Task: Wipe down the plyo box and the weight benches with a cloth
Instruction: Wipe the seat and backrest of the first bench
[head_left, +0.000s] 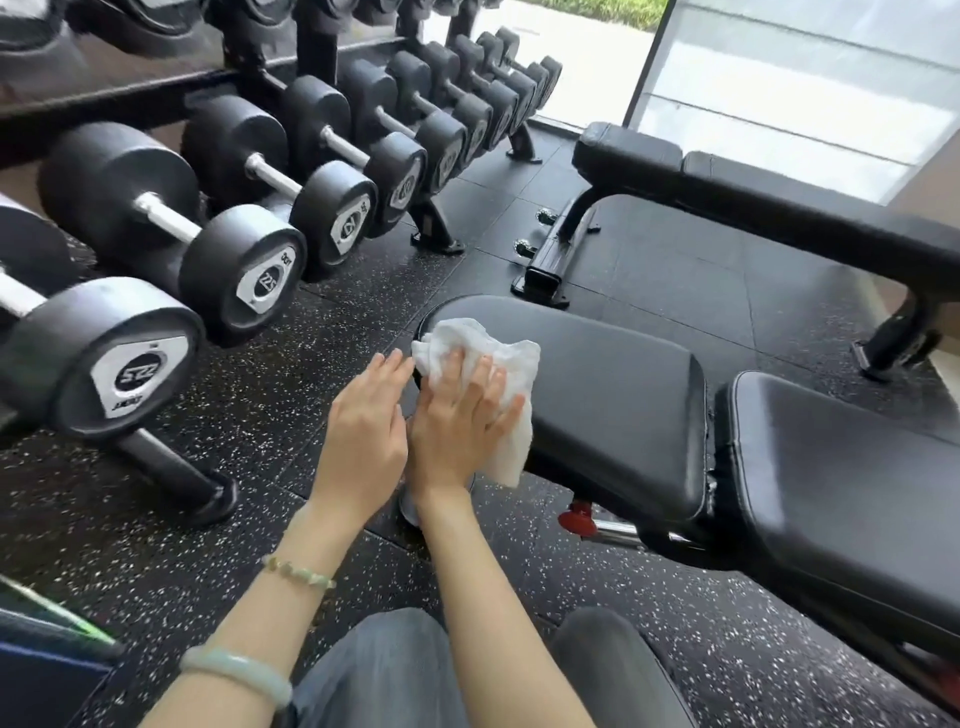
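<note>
A person crouches on the speckled rubber floor (311, 395) of a gym, seen from above their own arms. In front of them stands a black padded weight bench (613, 395), its rounded seat end nearest the hands and its longer back pad (841, 478) running off to the right. A crumpled white cloth (511, 358) lies on that seat end and hangs down over its near edge.

The right hand (457, 426) lies flat on the cloth, its fingers (485, 379) straight and slightly spread, pressing the cloth against the pad and gripping nothing. The left hand (363, 421) is close beside it, its fingers (387, 371) also straight and together, with the tips just beside the cloth's left edge. Whether they touch the cloth or the bench end I cannot tell. It holds nothing. A beaded bracelet (298, 571) and a pale bangle (239, 670) sit on the left forearm.

A second bench (769, 208) stands behind, well apart from the hands, near a bright window. A long rack of black dumbbells (249, 234) fills the left side.

The job looks to be in its middle. Only the seat end of the near bench is under the cloth. The back pad and the second bench appear still to need wiping, though nothing shows whether they have been done. No plyo box is in view, so its state is unknown.
</note>
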